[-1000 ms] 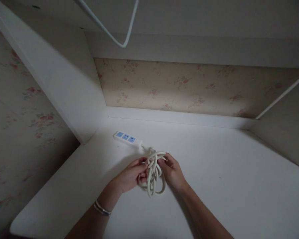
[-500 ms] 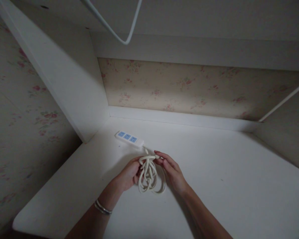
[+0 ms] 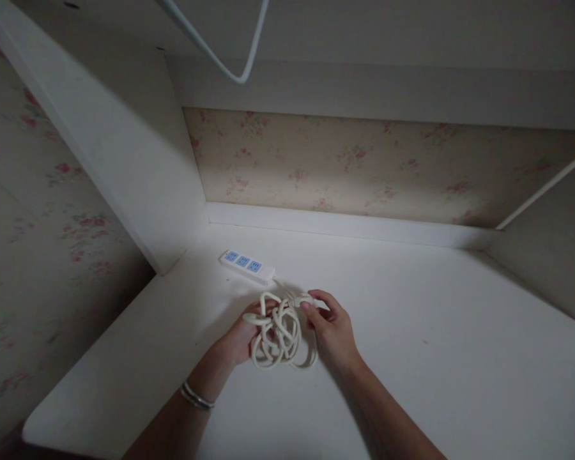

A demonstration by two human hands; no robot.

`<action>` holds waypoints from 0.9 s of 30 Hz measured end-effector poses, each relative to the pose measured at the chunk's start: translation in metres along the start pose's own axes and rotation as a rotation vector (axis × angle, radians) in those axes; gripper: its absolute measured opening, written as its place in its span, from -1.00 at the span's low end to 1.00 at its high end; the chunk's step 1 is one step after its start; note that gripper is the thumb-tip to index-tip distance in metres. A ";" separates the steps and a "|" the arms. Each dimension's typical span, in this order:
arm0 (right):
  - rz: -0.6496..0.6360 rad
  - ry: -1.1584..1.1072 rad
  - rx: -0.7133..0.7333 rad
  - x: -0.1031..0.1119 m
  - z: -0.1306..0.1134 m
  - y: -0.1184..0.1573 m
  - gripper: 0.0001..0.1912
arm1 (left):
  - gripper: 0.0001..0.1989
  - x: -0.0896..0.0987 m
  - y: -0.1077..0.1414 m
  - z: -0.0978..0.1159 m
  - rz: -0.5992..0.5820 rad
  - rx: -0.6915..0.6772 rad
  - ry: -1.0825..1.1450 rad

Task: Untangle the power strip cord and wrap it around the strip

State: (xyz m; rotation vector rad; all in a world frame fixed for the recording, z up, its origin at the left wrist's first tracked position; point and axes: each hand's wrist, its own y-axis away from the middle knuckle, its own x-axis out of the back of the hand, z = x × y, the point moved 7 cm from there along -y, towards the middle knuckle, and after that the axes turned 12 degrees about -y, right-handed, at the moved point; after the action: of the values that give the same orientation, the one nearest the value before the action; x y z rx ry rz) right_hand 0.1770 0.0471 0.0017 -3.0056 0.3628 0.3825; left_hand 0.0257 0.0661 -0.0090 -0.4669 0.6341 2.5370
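A white power strip (image 3: 247, 266) with three blue socket faces lies on the white desk. Its cream cord (image 3: 280, 329) runs from the right end into a loose, tangled bundle of loops in front of it. My left hand (image 3: 244, 332) is closed around the left side of that bundle, its fingers partly hidden behind the loops. With thumb and fingers, my right hand (image 3: 330, 322) pinches a thicker white end of the cord, apparently the plug (image 3: 303, 299), at the bundle's upper right. One loop hangs below, near my right wrist.
The white desk (image 3: 436, 383) spreads around my hands, with its rounded corner at lower left. A side panel (image 3: 134, 166) rises at left, and a raised ledge (image 3: 345, 225) runs along the back. Overhead hangs a pale bent rod (image 3: 241, 79) below a shelf.
The cord loops have spread out to the left over my left hand and sit looser. My right hand has shifted slightly right, its grip on the cord end now showing more plainly.
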 end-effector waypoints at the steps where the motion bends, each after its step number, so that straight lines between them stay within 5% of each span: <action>1: 0.003 0.001 0.002 0.000 -0.001 0.000 -0.56 | -0.84 0.003 0.000 0.000 0.010 -0.016 -0.010; 15: -0.052 0.195 0.391 -0.007 -0.035 0.016 -0.90 | -0.76 0.010 0.004 0.003 0.015 -0.100 -0.149; 22: -0.177 0.305 0.604 -0.021 -0.047 0.029 -0.90 | -0.59 0.001 0.009 0.017 -0.026 -0.131 -0.216; 27: -0.159 0.326 0.578 -0.023 -0.044 0.030 -0.95 | -0.70 -0.012 0.018 0.026 -0.039 -0.132 -0.296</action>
State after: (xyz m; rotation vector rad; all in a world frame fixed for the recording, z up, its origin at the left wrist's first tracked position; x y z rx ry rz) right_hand 0.1588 0.0178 0.0481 -2.4901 0.2053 -0.2017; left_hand 0.0209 0.0615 0.0239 -0.1393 0.3464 2.5512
